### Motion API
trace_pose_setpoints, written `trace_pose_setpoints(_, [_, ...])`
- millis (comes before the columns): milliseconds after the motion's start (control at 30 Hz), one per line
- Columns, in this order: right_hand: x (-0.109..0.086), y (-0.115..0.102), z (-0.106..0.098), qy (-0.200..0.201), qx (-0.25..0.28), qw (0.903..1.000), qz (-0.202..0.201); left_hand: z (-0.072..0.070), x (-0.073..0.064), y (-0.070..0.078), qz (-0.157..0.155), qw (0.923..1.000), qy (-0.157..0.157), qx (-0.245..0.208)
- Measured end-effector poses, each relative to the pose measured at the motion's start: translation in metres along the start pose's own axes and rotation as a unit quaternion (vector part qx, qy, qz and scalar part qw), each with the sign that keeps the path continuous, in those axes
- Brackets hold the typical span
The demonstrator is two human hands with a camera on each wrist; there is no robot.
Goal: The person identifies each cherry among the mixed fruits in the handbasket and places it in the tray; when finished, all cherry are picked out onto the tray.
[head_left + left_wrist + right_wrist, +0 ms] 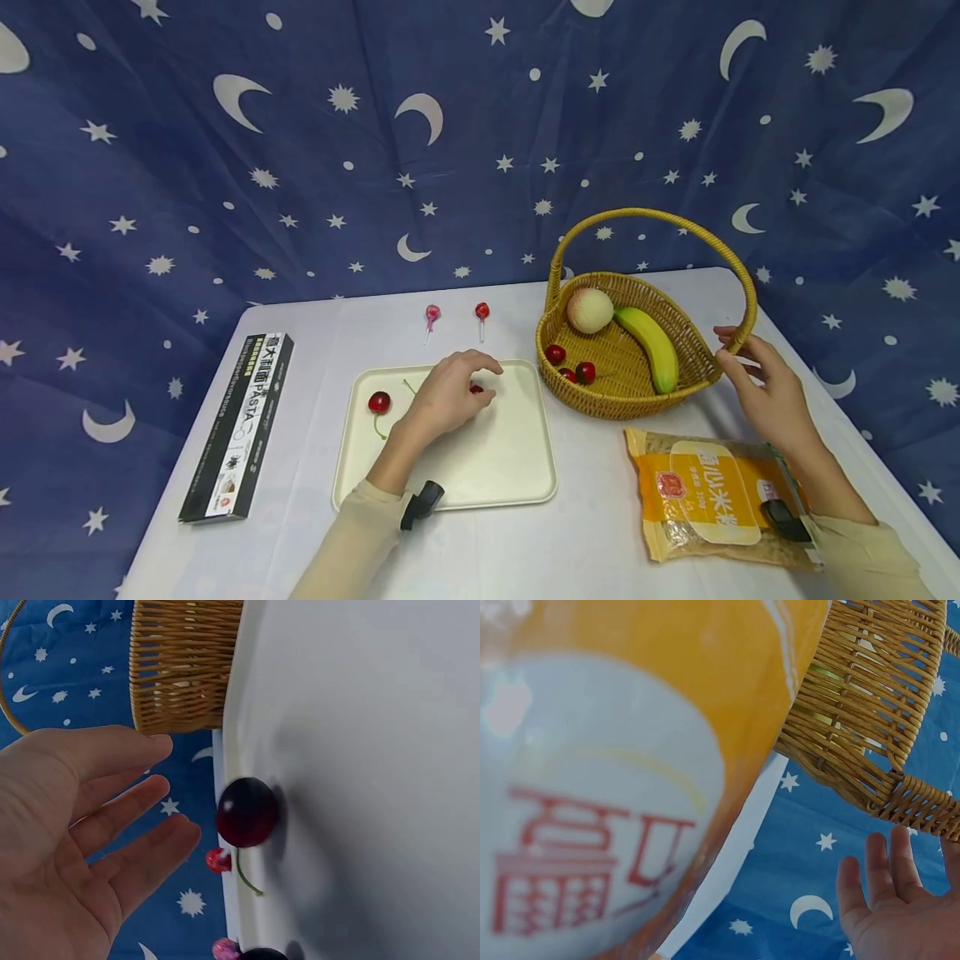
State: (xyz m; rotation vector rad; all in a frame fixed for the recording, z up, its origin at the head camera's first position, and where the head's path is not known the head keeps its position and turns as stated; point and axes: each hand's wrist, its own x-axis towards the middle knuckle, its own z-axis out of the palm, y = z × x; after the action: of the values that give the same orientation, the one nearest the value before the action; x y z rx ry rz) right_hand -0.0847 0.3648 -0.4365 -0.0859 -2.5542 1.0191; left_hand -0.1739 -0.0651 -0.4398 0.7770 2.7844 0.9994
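My left hand hovers over the cream tray, fingers loosely bent and apart. Just beyond its fingertips in the left wrist view is a dark red cherry with a green stem, mostly hidden by the hand from above. Another cherry lies at the tray's left. To the right stands a wicker basket holding a peach, a banana and several cherries. My right hand pinches the foot of the basket's handle, its other fingers extended in the right wrist view.
A yellow bag of rice noodles lies under the right forearm, in front of the basket. A black pasta box lies at the left. Behind the tray are a pink lollipop and a red lollipop. A starry blue cloth hangs behind.
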Motion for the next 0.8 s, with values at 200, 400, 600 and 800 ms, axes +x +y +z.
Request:
trace_pose_setpoints(200, [0.001, 0.000, 0.000, 0.001, -0.003, 1.0000, 0.002, -0.001, 0.008, 0.010, 0.029, 0.9994, -0.007, -0.019])
trace_pose_setpoints(400, [0.001, 0.000, 0.001, 0.001, -0.003, 1.0000, 0.004, 0.002, 0.016, 0.021, 0.055, 0.9963, -0.005, -0.065])
trace_pose_setpoints(600, [0.001, -0.002, 0.001, 0.004, -0.006, 1.0000, 0.000, 0.006, 0.024, 0.034, 0.084, 0.9924, 0.003, -0.090])
trace_pose_setpoints(800, [0.001, -0.001, 0.000, 0.002, -0.003, 1.0000, 0.002, 0.007, 0.034, 0.047, 0.090, 0.9885, 0.006, -0.121])
